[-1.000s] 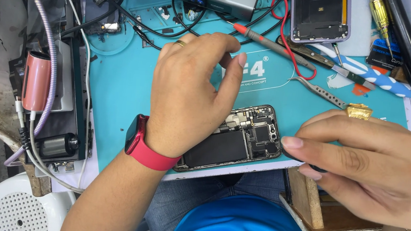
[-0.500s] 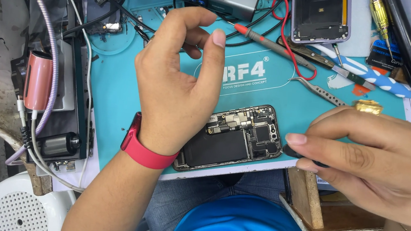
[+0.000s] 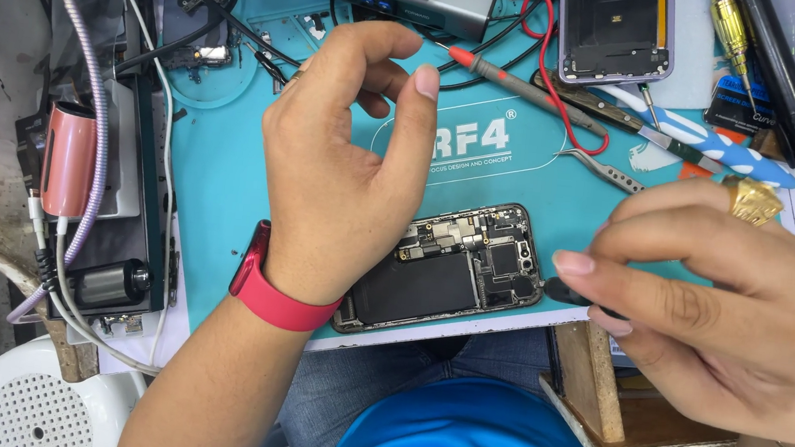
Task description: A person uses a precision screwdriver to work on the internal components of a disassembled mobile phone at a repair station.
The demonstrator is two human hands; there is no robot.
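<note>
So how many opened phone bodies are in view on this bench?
2. An opened black phone body with exposed boards lies on the teal mat beside the left hand; an empty purple-edged phone shell sits at top. Others may be hidden.

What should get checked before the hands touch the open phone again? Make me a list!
1. Open phone lies flat on the teal mat: ok.
2. Left hand is clear of the phone: not ok, its wrist and palm hang over the phone's left end.
3. Left hand holds nothing: cannot tell, the fingers are curled.
4. Right hand has a firm pinch on the small dark tool: ok, though most of the tool is hidden.
5. Red probe and tweezers lie away from the phone: ok.
6. Phone sits safely on the mat: not ok, it lies close to the near edge.
</note>
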